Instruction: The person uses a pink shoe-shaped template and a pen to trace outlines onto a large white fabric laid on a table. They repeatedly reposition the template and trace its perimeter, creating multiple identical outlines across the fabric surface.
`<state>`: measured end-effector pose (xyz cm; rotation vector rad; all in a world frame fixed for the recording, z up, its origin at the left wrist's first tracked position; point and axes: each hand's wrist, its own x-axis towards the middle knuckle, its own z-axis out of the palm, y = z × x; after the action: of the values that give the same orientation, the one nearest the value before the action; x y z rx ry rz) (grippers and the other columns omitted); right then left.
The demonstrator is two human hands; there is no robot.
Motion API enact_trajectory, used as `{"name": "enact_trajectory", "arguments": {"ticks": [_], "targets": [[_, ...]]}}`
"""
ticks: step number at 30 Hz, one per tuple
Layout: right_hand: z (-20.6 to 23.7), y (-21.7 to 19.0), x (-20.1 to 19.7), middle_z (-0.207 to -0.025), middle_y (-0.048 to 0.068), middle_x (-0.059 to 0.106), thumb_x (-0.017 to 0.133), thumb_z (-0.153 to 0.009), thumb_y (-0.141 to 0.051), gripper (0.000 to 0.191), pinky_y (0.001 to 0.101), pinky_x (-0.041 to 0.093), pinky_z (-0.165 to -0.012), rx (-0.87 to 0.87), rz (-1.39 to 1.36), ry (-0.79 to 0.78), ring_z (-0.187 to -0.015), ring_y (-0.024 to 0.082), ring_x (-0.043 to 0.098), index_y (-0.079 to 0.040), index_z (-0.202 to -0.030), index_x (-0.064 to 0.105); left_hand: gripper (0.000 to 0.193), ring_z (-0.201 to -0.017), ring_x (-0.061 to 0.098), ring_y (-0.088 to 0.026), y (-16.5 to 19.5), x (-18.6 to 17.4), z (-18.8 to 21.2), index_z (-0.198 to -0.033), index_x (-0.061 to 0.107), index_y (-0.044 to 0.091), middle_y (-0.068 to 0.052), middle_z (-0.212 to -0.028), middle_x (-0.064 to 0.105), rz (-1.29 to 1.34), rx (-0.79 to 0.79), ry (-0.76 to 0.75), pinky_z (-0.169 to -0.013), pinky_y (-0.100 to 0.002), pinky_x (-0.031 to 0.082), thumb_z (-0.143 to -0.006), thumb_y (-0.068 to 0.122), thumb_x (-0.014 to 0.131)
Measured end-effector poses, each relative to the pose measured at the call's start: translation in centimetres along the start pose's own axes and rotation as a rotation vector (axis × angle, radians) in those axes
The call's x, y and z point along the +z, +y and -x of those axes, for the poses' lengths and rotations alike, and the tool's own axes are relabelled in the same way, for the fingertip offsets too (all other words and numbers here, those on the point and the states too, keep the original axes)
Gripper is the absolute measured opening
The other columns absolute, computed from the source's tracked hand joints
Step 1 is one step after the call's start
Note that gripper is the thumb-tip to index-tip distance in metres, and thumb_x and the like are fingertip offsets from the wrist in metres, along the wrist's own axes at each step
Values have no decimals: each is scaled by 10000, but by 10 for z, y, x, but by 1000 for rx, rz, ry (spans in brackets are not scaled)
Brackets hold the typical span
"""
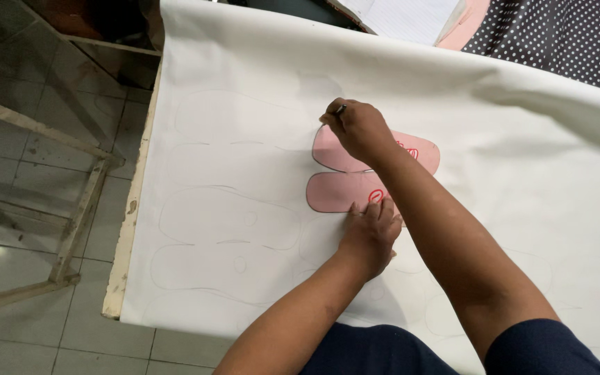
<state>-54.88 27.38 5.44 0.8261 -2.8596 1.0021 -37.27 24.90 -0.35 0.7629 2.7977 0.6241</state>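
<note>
My left hand (369, 232) presses flat, fingers spread, on the pink template (345, 191) lying on the white sheet (244, 173) over the bench. My right hand (357, 128) pinches a pen (340, 109) at its edge.

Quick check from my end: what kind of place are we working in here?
Probably a small footwear or sewing workshop. A white sheet covers the table, full of traced sole outlines; the right hand traces round a pink template with a pen, the left hand pressing it down. Dotted fabric lies beyond.
</note>
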Motion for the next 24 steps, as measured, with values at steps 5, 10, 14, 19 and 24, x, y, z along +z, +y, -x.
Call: {"name": "enact_trajectory", "arguments": {"ticks": [5,10,14,19,24], "targets": [[24,41,-40,-901,153,734,690,-992,-271,224,424,531,-729,190,108,17,-810,358,679,-51,-1003,725,782,-1382,377,-370,2,1,-1,-1463,485,114,-190,-1560,325,-59,8,-70,-1111,-627,339,-808,417,787],[88,87,-89,-858,135,751,677,-1011,-273,222,361,546,-720,421,80,78,-766,265,715,-58,-1042,722,813,-1459,298,-360,1,3,-6,-1487,452,134,-182,-1601,287,-53,17,-111,-1121,-656,300,-804,431,779],[140,109,-102,-919,118,762,684,-1016,-244,210,334,555,-726,436,37,207,-807,231,726,-38,-1050,708,822,-1452,310,-363,4,7,-6,-1502,445,134,-191,-1611,284,-51,37,-109,-1128,-661,296,-812,439,770],[184,107,-88,-922,124,759,695,-1012,-216,186,351,555,-714,437,118,236,-775,254,711,-35,-1048,725,818,-1452,303,-377,6,11,-7,-1497,441,132,-202,-1602,276,-63,40,-109,-1119,-670,294,-810,433,766],[187,90,-60,-887,118,751,706,-993,-214,188,330,552,-691,410,5,235,-736,238,702,-39,-1060,730,813,-1453,307,-380,7,11,-9,-1493,443,128,-208,-1609,269,-54,37,-123,-1118,-673,299,-810,425,772]]}}
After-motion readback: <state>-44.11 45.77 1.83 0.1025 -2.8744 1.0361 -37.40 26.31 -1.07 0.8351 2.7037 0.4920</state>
